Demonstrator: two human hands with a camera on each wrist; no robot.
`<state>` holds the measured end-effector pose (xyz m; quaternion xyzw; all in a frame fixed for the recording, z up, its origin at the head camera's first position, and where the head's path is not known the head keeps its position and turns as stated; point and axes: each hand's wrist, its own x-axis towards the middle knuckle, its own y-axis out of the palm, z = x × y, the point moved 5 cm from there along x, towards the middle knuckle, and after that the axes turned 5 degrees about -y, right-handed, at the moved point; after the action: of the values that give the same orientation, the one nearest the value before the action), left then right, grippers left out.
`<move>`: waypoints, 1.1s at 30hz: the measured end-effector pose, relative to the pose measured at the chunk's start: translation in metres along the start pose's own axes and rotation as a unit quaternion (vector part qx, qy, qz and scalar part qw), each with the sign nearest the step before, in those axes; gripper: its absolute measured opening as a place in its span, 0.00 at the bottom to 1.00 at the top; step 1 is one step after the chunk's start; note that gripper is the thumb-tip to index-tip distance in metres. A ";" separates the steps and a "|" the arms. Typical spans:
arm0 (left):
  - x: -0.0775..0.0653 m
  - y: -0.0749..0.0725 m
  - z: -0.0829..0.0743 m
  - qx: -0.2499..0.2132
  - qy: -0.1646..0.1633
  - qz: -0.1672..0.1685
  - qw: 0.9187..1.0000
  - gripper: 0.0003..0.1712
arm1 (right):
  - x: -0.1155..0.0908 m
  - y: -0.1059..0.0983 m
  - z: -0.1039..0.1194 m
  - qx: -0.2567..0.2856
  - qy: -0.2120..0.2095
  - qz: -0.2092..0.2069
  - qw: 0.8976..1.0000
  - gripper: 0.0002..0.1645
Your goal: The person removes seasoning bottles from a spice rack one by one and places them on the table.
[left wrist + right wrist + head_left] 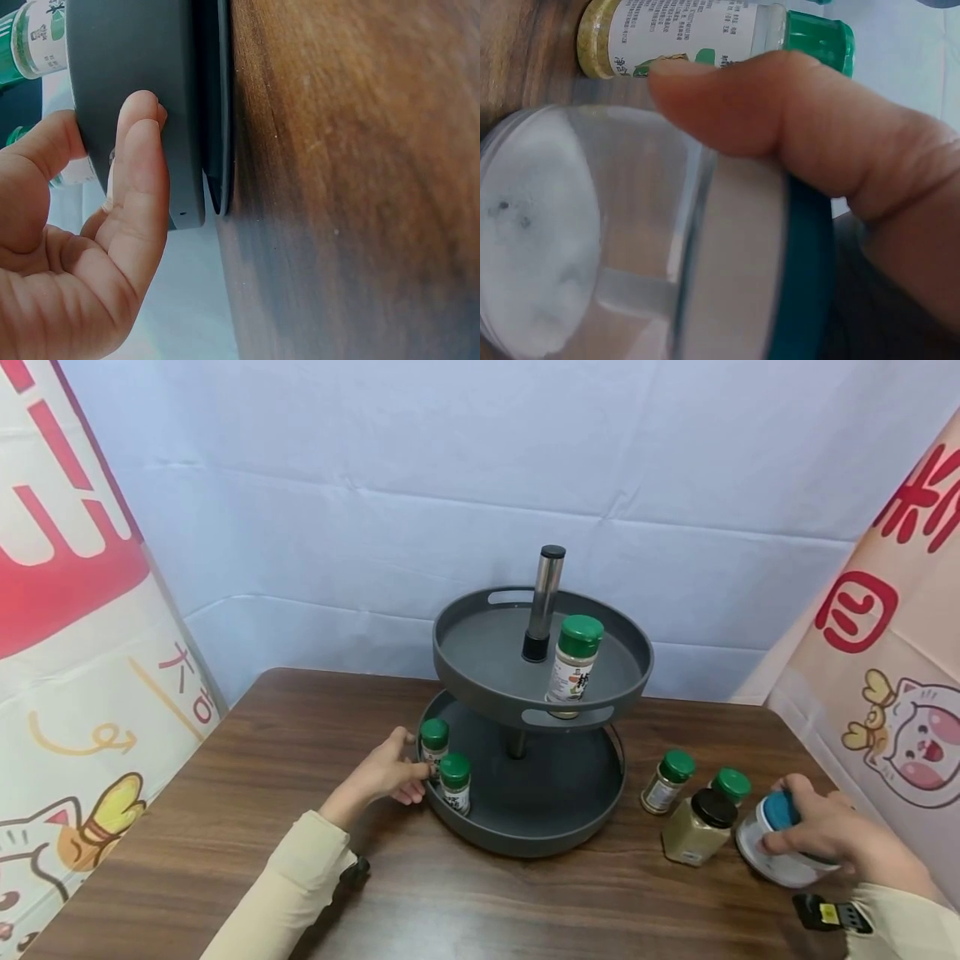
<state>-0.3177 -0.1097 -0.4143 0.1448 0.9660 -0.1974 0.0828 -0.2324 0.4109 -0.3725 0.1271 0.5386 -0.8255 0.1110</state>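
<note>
As cloth (pixel 375 527) backs the table (pixel 262 793), left grip (pixel 384 772) pinches tray (pixel 517 844), right grip (pixel 825 827) clasps jar (pixel 772 862).

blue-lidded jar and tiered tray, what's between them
A green-capped bottle, a black-lidded jar and another green-capped bottle, as the head view shows.

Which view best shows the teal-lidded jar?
The right wrist view: the teal-lidded jar fills the foreground, its white contents visible. The head view shows it smaller, partly covered by the right hand; the left wrist view lacks it.
</note>
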 end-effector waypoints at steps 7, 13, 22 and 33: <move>-0.001 -0.001 -0.001 0.000 0.003 0.004 1.000 0.32 | 0.000 0.002 0.000 0.009 0.006 0.014 1.000 0.53; -0.001 -0.001 -0.001 0.001 0.001 0.005 1.000 0.32 | 0.002 -0.001 0.000 -0.026 -0.017 0.018 0.999 0.56; 0.000 -0.001 -0.001 0.004 0.000 0.005 1.000 0.32 | -0.002 -0.019 0.015 -0.111 -0.084 -0.021 0.990 0.53; 0.000 -0.002 -0.001 0.005 -0.002 0.002 1.000 0.32 | -0.007 -0.028 0.041 -0.144 -0.127 -0.053 0.980 0.48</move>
<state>-0.3183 -0.1106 -0.4126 0.1464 0.9647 -0.2022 0.0841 -0.2384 0.3851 -0.3300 -0.0249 0.6397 -0.7531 0.1514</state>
